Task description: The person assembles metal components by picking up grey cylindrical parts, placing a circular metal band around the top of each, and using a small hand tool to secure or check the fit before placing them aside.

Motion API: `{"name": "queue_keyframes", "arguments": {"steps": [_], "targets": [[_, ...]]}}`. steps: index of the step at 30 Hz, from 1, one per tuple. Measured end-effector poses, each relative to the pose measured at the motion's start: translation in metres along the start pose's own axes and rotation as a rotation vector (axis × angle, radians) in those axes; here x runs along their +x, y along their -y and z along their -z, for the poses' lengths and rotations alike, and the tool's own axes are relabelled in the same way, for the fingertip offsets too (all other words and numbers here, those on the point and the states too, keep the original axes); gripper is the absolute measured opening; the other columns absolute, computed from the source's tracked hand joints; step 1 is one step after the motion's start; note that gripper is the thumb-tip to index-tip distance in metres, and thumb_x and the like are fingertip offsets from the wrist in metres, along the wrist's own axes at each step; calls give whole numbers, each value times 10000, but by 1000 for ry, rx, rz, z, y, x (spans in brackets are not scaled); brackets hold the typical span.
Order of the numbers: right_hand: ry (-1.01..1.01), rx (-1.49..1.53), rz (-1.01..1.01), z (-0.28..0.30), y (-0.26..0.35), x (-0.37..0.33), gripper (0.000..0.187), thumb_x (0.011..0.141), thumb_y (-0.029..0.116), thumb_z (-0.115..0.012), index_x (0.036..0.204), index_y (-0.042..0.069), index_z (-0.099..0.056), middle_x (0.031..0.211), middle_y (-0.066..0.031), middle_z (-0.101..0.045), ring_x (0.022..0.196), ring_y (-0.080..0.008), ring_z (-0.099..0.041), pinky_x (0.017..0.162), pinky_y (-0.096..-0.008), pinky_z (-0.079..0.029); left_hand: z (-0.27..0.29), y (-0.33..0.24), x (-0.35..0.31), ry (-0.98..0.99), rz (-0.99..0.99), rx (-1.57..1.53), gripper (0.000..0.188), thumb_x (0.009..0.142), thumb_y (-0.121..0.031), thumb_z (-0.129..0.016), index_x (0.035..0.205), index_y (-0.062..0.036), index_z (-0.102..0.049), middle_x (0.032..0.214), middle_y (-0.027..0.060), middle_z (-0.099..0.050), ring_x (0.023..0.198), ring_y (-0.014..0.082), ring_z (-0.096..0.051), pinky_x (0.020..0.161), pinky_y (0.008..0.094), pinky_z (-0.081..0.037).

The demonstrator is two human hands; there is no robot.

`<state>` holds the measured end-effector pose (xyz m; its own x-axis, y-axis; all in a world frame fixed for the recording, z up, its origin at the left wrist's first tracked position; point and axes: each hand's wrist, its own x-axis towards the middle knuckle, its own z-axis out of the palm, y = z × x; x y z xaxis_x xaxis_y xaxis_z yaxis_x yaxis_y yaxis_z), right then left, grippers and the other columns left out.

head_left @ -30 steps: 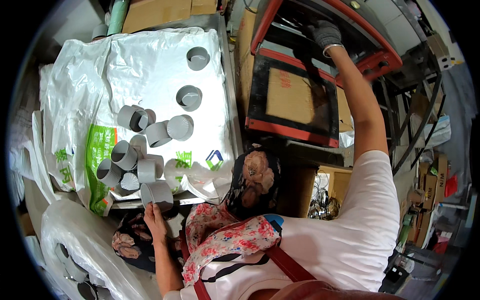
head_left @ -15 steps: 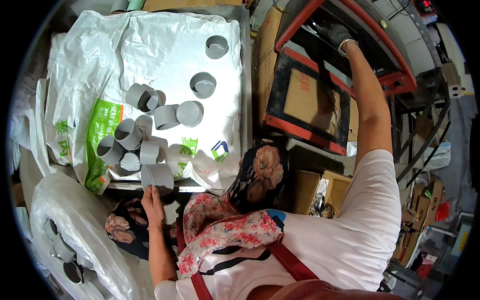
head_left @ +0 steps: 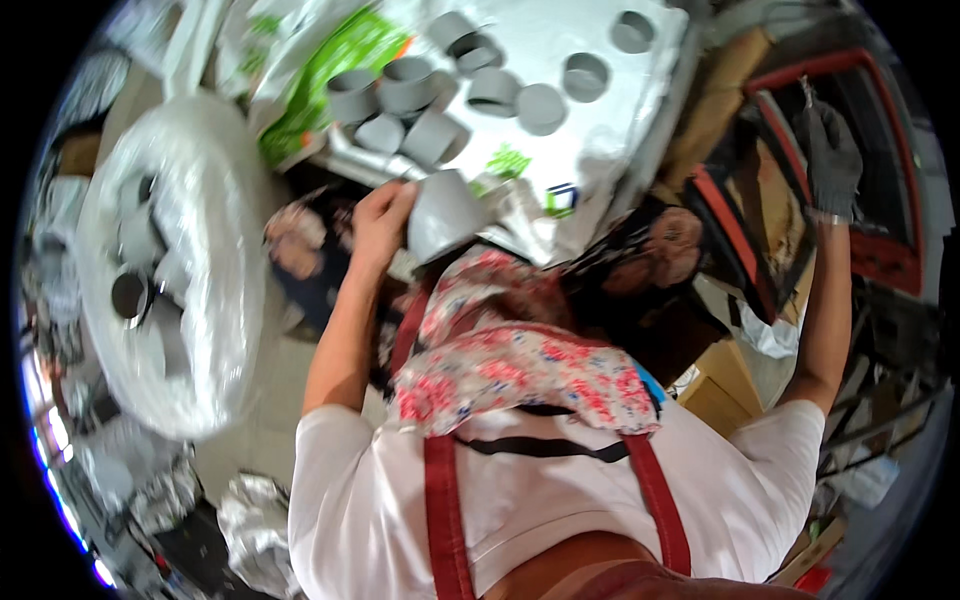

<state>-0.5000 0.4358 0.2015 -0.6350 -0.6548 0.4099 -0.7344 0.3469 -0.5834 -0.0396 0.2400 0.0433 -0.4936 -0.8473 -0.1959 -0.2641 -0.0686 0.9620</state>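
My left hand (head_left: pixel 380 222) grips the rim of a grey round plastic cap (head_left: pixel 443 215) at the near edge of a plastic-covered work surface (head_left: pixel 610 120). Fingers and thumb are closed on its left side. My right hand (head_left: pixel 832 165) wears a dark grey knit glove and reaches to the opening of a red-framed oven (head_left: pixel 905 190), beside its lowered door (head_left: pixel 745 230). A small shiny thing shows at the glove's fingertips, but blur hides what the fingers do. Several more grey caps lie on the surface, among them a cap on its own (head_left: pixel 585 77).
At the left stands a clear plastic bag (head_left: pixel 215 300) with several grey caps inside. A cardboard box (head_left: pixel 725 385) sits on the floor below the oven. Crumpled silvery plastic (head_left: pixel 255 530) lies at the lower left. Dark metal framework is by my right arm.
The view has swung left and down. My gloved hand has drawn back from deeper in the oven toward its door. My left hand still holds the cap, now tilted.
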Motion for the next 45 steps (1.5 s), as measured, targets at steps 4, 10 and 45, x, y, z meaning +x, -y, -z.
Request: {"name": "queue_keyframes", "arguments": {"steps": [4, 10, 45], "targets": [[370, 457, -155, -87, 97, -115, 224, 825, 159, -577, 1008, 30, -586, 981, -81, -589, 796, -147, -585, 712, -252, -485, 1, -2, -40, 195, 111, -459, 148, 812, -178, -598, 747, -46, -578, 676, -51, -521, 598, 26, -444, 539, 187, -355], [829, 709, 212, -161, 151, -218, 211, 846, 154, -516, 1005, 40, -593, 1038, -92, -586, 887, -177, -592, 778, -263, -466, -9, -3, -73, 313, 74, -686, 464, 735, -72, -642, 1152, -38, -442, 764, -24, -472, 654, 49, -442, 620, 171, -384], [977, 1036, -431, -171, 201, -257, 531, 735, 190, -674, 1177, -9, -460, 1093, -100, -541, 1023, -167, -497, 872, -288, -411, 41, -27, -139, 144, 505, -968, 285, 795, -187, -544, 1014, -5, -519, 902, 85, -585, 798, 141, -576, 713, 267, -480]]}}
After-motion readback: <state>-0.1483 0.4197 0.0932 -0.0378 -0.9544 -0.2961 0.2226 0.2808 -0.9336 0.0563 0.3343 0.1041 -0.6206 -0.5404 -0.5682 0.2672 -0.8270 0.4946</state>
